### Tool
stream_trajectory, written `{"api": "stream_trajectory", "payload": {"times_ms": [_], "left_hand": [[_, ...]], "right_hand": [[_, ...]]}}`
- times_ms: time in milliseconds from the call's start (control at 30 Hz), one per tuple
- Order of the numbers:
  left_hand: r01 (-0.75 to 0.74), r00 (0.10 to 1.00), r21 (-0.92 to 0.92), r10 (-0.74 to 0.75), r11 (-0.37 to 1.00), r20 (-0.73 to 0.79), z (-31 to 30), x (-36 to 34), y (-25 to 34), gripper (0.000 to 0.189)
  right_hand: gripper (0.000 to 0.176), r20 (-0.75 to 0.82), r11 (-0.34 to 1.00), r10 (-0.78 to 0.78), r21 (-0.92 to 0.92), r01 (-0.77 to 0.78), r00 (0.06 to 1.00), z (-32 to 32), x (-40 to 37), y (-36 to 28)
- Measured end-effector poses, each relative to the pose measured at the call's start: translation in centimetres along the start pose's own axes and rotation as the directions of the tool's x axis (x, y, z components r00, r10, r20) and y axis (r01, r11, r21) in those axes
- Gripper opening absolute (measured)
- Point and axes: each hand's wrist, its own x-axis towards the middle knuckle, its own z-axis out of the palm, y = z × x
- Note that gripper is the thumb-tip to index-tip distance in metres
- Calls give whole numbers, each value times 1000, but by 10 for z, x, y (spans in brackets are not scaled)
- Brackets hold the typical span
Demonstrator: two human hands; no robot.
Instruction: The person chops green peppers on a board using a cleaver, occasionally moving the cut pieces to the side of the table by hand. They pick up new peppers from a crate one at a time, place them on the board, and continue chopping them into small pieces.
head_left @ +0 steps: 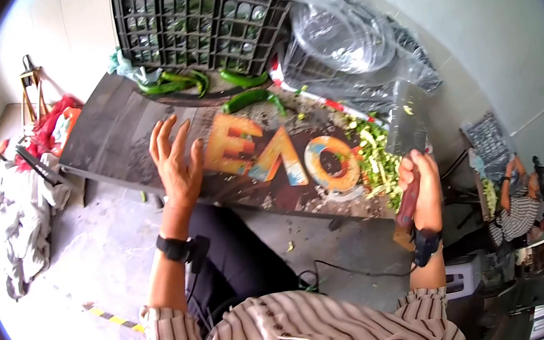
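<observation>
My left hand [178,164] hovers over the front edge of the dark wooden table [101,133], fingers spread and holding nothing. My right hand [425,185] is wrapped around the brown handle of a cleaver [406,119] at the table's right end. The wide blade points away from me, with a bit of green stuck on it. Beside the blade lies a heap of chopped green pepper [373,151]. Whole long green peppers [246,100] rest along the far side of the table. Large orange letters mark the tabletop between my hands.
A black plastic crate [200,26] with green peppers behind its grid stands at the table's back. Clear plastic bags [350,34] lie to its right. White cloth [27,220] and red netting [53,132] are on the left. Another person [520,211] works at far right.
</observation>
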Motion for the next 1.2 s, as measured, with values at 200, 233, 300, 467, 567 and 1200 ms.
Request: {"api": "stream_trajectory", "payload": {"times_ms": [200,233,300,467,567,1200], "left_hand": [[-37,988,45,43,998,-147,-39,5,22,34],[-58,986,69,68,996,-155,-47,4,25,33],[-91,982,118,108,989,-153,-59,-2,25,33],[-95,982,225,128,970,-138,-89,-15,19,36],[-66,989,253,97,965,-115,-97,-18,14,35],[41,998,164,-47,986,33,-10,-8,-22,29]], "right_hand": [[14,611,908,397,-155,-389,685,85,-31,63],[16,657,926,368,-194,-324,659,109,-35,71],[21,707,937,349,-253,-241,615,154,-39,96],[23,732,930,332,-358,-78,594,217,-31,144],[25,737,946,316,-290,-142,598,192,-24,133],[9,188,962,274,-47,-270,943,-15,-35,89]]}}
